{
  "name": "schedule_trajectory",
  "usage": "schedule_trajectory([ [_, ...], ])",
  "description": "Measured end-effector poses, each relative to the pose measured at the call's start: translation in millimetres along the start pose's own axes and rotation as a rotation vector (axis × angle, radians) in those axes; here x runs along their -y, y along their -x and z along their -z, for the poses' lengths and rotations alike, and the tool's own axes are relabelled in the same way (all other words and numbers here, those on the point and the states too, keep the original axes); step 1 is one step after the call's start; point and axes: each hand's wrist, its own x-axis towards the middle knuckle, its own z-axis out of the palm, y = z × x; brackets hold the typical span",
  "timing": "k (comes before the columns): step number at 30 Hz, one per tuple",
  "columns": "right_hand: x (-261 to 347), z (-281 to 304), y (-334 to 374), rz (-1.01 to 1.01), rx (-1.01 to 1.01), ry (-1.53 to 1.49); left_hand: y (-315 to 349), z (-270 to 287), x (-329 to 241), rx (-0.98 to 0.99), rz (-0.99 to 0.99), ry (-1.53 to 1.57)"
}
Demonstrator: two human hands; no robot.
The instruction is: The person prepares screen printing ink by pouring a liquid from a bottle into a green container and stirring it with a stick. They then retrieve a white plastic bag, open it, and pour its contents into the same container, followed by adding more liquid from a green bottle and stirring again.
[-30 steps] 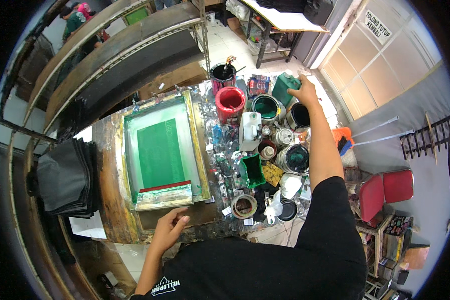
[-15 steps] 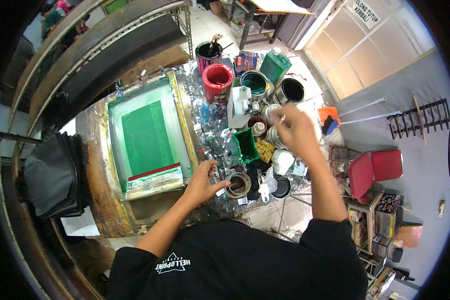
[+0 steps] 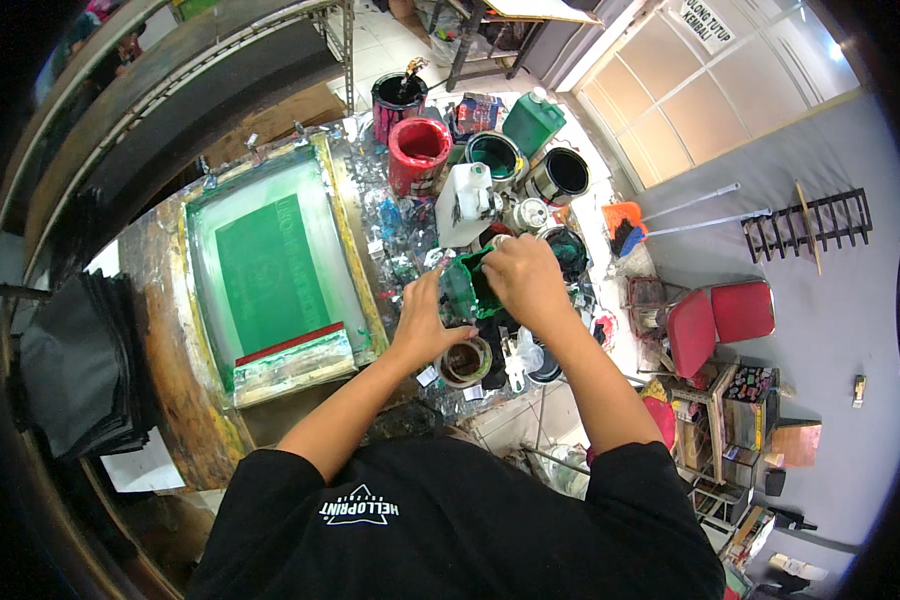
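Observation:
My left hand is curved around the near left side of a green-stained, angular plastic container, fingers along its wall. Its thumb reaches to the rim of a clear plastic cup with brownish residue inside. My right hand is closed at the container's right rim, fingertips bent down toward its opening. Whatever those fingers pinch is hidden. A white jug stands just beyond the container. To the left lies a screen-printing frame with a green print area and a red-edged squeegee across its near end.
Behind the jug are a red paint can, a dark can, an open green paint can, a black-filled can and a green jerrycan. Black sheets are stacked at the left. Red chairs stand at the right.
My right hand has come down and left from above the cans to the green-stained container. My left hand has moved up from beside the cup to that container. The view has shifted slightly.

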Motion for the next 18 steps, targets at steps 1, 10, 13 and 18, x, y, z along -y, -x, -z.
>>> schedule_trajectory([
  [1,12,7,-1,0.009,-0.014,0.03,-3,0,0,0.0,-0.016,0.001],
  [10,5,2,4,-0.041,0.071,-0.043,-22,-17,14,-0.001,-0.057,0.034],
  [13,-3,14,10,-0.049,0.04,-0.097,-25,-18,18,0.03,-0.012,0.057],
  [18,6,39,16,-0.003,-0.114,-0.03,-27,-21,26,0.06,0.013,0.038],
])
